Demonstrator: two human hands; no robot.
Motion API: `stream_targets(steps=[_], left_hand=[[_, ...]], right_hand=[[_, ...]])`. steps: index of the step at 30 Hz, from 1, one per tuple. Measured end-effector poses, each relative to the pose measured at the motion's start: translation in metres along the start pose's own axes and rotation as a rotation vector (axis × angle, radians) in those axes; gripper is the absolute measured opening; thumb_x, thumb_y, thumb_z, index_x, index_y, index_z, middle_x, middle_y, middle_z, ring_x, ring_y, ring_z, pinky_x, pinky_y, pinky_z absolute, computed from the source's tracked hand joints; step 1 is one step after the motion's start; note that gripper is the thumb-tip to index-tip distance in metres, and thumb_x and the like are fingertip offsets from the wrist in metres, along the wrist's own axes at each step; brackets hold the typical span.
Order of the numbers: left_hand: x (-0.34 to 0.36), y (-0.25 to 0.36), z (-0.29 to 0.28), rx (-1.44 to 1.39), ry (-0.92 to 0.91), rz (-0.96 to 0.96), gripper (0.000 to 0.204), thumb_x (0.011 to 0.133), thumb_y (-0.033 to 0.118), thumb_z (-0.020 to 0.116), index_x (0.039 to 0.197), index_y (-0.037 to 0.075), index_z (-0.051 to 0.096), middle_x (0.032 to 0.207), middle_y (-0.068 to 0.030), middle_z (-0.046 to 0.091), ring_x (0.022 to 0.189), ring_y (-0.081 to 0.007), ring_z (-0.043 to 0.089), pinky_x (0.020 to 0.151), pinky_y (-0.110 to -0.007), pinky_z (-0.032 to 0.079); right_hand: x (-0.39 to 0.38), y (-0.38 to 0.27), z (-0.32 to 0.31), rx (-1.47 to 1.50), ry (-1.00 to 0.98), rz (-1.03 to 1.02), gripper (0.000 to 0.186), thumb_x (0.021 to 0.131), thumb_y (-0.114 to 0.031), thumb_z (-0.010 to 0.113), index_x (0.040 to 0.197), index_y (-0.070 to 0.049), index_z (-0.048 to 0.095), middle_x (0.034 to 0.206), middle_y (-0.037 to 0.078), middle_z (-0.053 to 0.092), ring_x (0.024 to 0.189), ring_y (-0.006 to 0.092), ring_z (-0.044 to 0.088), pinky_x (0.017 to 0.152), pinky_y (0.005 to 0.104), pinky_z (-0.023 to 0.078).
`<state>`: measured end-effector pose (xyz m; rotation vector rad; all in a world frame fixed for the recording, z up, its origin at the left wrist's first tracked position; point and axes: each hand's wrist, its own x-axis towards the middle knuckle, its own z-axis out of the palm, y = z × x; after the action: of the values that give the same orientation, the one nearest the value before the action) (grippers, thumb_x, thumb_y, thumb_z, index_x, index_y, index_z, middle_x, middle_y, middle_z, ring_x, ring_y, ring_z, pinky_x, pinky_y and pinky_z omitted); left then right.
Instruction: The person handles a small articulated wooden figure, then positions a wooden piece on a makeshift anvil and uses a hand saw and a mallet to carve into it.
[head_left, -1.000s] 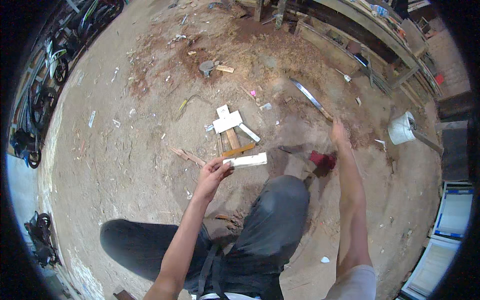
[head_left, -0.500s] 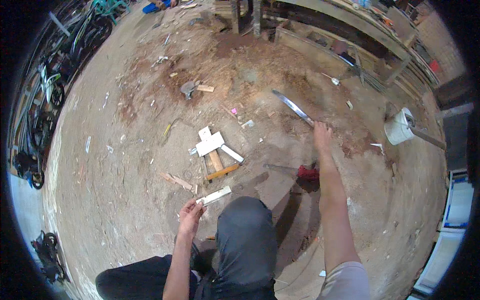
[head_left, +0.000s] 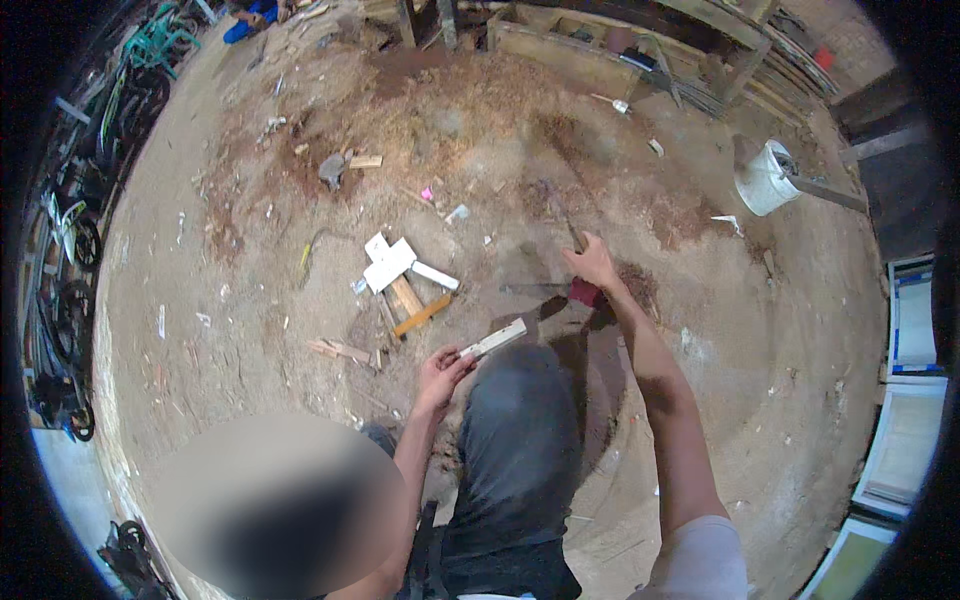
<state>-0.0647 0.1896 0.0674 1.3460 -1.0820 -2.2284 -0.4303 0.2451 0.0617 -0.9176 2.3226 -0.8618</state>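
Observation:
Between the fingers of my left hand, a short pale wooden strip is held just above my dark-clad knee. My right hand, stretched forward, is closed round a machete; its blade points away from me and is thin and blurred here. Under that hand, a tool with a red handle and a long dark blade lies on the ground. Ahead of my left hand is a pile of white blocks with wooden pieces, including a yellowish-brown bar.
Wood scraps and litter dot the dirt floor. A white bucket stands at the right. Motorcycles line the left side, and a wooden bench structure is at the back. A blurred oval covers the lower left.
My left hand has moved right and away from me with the wooden strip. My right hand has swung the machete leftward, and its blade now shows much less. The view has shifted.

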Motion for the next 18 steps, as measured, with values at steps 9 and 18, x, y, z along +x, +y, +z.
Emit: stream_targets(steps=[9,18], left_hand=[[0.007,-0.008,-0.020,-0.126,0.040,0.057,0.030,0.084,0.002,0.064,0.112,-0.002,0.053,0.100,-0.0114,0.064,0.089,-0.0179,0.065,0.079,-0.028,0.055],[0.009,-0.012,-0.039,-0.116,0.104,0.103,0.034,0.084,0.003,0.065,0.112,-0.005,0.049,0.106,-0.0159,0.062,0.096,-0.0218,0.063,0.081,-0.030,0.053]], right_hand=[[-0.046,0.091,0.004,-0.235,0.009,-0.534,0.038,0.058,-0.019,0.078,0.090,-0.005,0.063,0.094,0.011,0.062,0.096,0.0314,0.055,0.086,0.0386,0.044],[-0.078,0.094,-0.002,-0.290,0.255,-0.357,0.033,0.061,-0.018,0.076,0.086,-0.005,0.061,0.096,0.013,0.059,0.095,0.0326,0.054,0.081,0.0384,0.045]])
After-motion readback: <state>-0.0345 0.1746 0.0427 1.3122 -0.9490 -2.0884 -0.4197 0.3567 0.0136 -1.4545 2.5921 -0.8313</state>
